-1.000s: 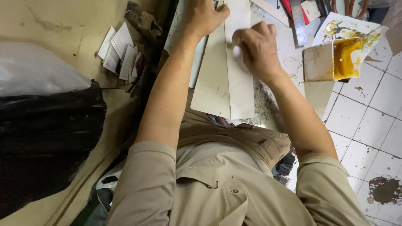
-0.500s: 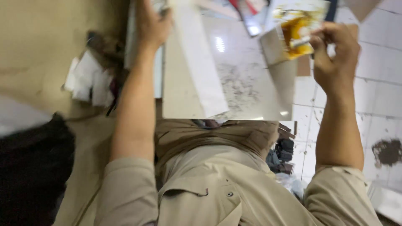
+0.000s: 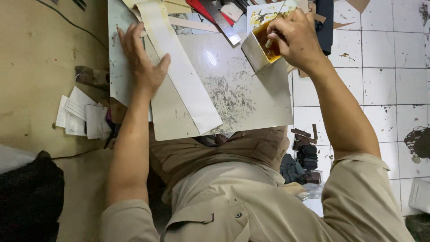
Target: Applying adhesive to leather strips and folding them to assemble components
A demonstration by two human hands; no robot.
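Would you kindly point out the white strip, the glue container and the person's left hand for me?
white strip (image 3: 181,74): head view, on the middle of the strip's flat face.
glue container (image 3: 254,54): head view, on its pale outer side wall.
left hand (image 3: 142,62): head view, on the back of the hand.

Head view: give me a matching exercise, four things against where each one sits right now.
Things:
1. left hand
2. right hand
3. white strip
4. paper slips

Places:
A. at the tub of amber glue, holding a small stick
B. on the tan floor, left of the board
C. flat on the grey board, beside the strip
D. lying diagonally across the board

Pairs: 1-C, 2-A, 3-D, 4-B
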